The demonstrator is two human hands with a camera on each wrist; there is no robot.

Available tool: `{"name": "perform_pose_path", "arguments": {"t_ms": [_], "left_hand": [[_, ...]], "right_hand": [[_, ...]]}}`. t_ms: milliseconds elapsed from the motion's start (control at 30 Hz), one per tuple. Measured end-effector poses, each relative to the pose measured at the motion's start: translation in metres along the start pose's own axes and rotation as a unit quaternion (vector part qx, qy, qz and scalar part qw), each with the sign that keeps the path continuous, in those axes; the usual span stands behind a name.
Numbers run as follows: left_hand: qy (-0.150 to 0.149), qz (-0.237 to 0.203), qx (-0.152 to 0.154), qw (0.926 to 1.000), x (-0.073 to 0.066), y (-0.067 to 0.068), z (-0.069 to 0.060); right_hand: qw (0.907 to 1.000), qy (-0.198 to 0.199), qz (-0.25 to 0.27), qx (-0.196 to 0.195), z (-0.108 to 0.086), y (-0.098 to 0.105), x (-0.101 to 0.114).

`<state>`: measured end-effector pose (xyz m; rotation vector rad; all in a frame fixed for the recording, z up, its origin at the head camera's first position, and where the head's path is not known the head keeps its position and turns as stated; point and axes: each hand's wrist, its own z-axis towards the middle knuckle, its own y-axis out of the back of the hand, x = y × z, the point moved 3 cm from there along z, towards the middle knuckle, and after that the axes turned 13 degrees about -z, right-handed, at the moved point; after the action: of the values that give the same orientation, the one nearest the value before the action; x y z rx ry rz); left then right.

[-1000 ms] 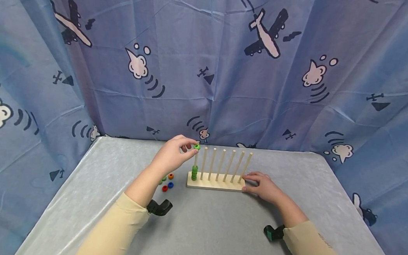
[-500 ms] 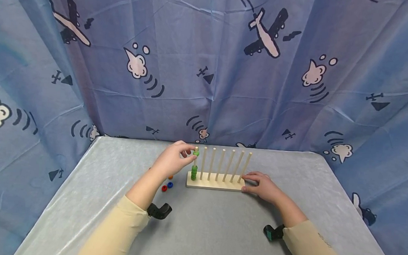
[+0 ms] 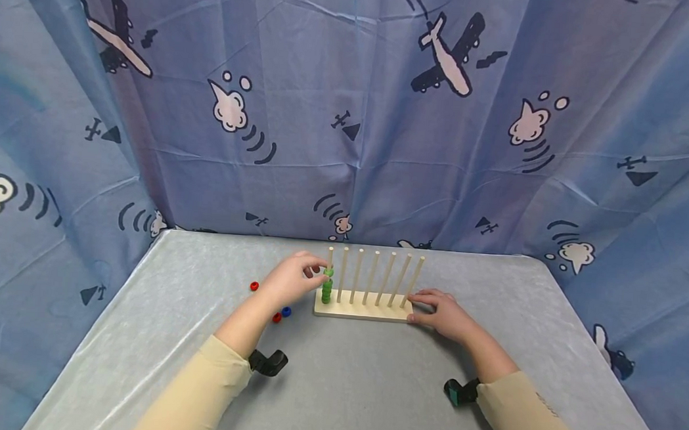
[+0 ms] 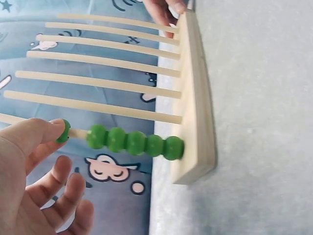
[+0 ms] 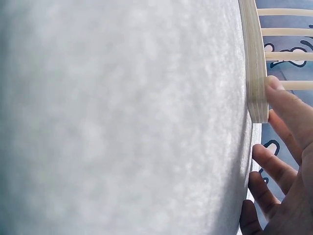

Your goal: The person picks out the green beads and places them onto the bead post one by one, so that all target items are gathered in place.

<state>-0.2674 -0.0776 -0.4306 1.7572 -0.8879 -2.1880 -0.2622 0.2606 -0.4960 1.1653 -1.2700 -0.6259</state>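
My left hand (image 3: 292, 281) pinches a green bead (image 4: 63, 132) between thumb and forefinger, threaded partway down the leftmost peg of a wooden peg stand (image 3: 362, 312). Below that bead, several green beads (image 4: 136, 143) are stacked on the same peg down to the base, with a short stretch of bare peg between. The stand's other pegs are bare. At the right end of the base, my right hand (image 3: 442, 314) holds the wood, its thumb (image 5: 281, 95) on the edge and the forefinger behind; the remaining fingers are spread beside it.
Left of the stand lie a red bead (image 3: 254, 286), another red bead (image 3: 277, 317) and a blue bead (image 3: 286, 311), partly behind my left forearm. A light grey cloth (image 3: 370, 381) covers the table. A blue printed curtain (image 3: 304, 107) hangs behind and at the sides.
My left hand has brought the green bead down from the tip of the leftmost peg to partway along it. The right hand and the stand have stayed in place.
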Motion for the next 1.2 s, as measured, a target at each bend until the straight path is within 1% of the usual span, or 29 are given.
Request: {"name": "perform_pose_path", "arguments": {"t_ms": [233, 400, 533, 667, 867, 933, 1033, 1200], "left_hand": [[0.009, 0.008, 0.014, 0.9998, 0.012, -0.007, 0.0], [0.021, 0.005, 0.017, 0.9996, 0.014, -0.009, -0.001], [0.027, 0.003, 0.016, 0.9995, 0.015, -0.007, -0.002], [0.032, 0.001, 0.007, 0.9995, 0.018, 0.0, -0.006], [0.052, 0.011, -0.017, 0.9985, 0.024, 0.018, -0.014], [0.048, 0.014, -0.022, 0.9985, 0.027, 0.024, -0.017], [0.044, 0.016, -0.031, 0.9984, 0.034, 0.031, -0.024], [0.049, 0.013, -0.044, 0.9977, 0.047, 0.041, -0.04]], "right_hand": [[1.0, -0.002, -0.001, 0.001, 0.001, -0.002, 0.001], [1.0, -0.002, -0.001, 0.001, 0.001, -0.003, 0.0], [1.0, 0.001, 0.001, -0.001, 0.001, -0.003, -0.001], [1.0, 0.0, 0.002, 0.001, 0.001, -0.002, 0.0], [1.0, -0.002, 0.0, -0.002, 0.001, 0.0, 0.0], [1.0, 0.0, -0.002, -0.001, 0.001, 0.001, 0.0], [1.0, -0.002, 0.0, 0.001, 0.001, 0.0, 0.0], [1.0, -0.001, 0.003, -0.001, 0.001, -0.001, -0.001]]}}
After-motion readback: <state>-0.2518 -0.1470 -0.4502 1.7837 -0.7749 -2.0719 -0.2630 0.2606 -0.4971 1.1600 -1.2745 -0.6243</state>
